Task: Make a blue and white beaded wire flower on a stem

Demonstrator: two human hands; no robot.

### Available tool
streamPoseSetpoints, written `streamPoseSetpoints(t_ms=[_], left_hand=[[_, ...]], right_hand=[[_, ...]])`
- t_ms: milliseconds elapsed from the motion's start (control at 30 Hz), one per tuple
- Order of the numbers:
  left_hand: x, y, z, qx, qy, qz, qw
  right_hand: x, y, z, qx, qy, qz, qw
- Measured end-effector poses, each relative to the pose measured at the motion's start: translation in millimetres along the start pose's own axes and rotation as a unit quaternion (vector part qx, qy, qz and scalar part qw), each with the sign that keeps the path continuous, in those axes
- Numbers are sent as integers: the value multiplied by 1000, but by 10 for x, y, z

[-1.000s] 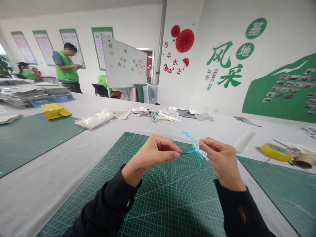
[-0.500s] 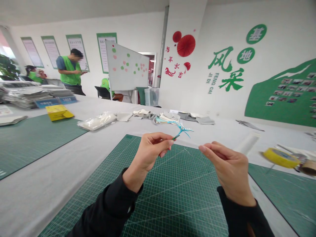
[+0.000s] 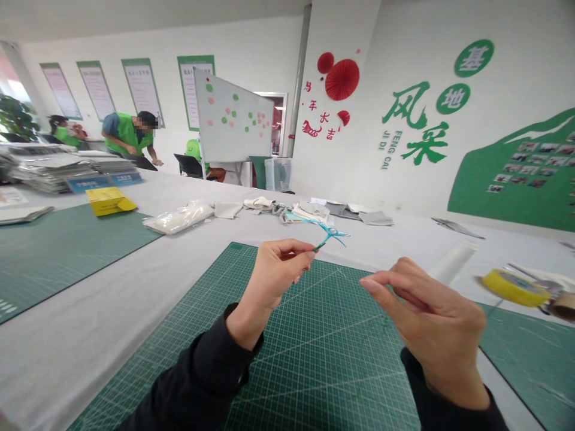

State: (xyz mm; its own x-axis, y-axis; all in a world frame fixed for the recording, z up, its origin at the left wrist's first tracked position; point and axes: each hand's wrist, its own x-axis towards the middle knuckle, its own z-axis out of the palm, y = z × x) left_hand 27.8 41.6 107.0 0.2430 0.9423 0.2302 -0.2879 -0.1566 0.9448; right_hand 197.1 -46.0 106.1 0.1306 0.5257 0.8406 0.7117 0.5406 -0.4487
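My left hand (image 3: 278, 269) pinches the green stem of a small blue beaded ornament (image 3: 331, 232) above the far part of a green cutting mat (image 3: 314, 347). Thin blue strands and clear beads spread from the top of the stem. My right hand (image 3: 422, 317) is raised to the right of it, thumb and index fingertips pressed together. Whatever those fingertips hold, if anything, is too small to make out. A gap separates the two hands.
Yellow tape (image 3: 516, 287) lies at the right. Beyond the mat are cloth pieces (image 3: 359, 214) and a clear plastic packet (image 3: 179, 219). A yellow box (image 3: 109, 202) stands at the left. A person in a green vest (image 3: 130, 136) bends over in the background.
My right hand has moved slightly nearer and turned, while my left hand keeps its pinch. The ornament has turned a little. The person in the green vest has bent down.
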Motion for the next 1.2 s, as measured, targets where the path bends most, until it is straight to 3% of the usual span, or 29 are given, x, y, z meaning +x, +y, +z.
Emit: streamPoseSetpoints(t_ms=[300,533,733,900,1033,1200], left_hand=[[-25,-84,-14,170,-10,74,983],[-65,-56,-1,272,-59,87,956],[-75,-113,-52,441,-186,127,869],[-75,-113,-100,464,-339,111,811],[-53,-73,-118,385,-447,72,804],[-19,-21,-150,296,-479,17,826]], right_hand=[[18,-38,-40,-59,-56,-145,986],[11,-67,-51,-90,-69,-183,976],[42,-20,-82,-123,-112,-229,959],[69,60,-84,-131,-178,-222,950],[91,145,-52,-99,-186,-186,960],[84,247,-17,-63,-153,-123,979]])
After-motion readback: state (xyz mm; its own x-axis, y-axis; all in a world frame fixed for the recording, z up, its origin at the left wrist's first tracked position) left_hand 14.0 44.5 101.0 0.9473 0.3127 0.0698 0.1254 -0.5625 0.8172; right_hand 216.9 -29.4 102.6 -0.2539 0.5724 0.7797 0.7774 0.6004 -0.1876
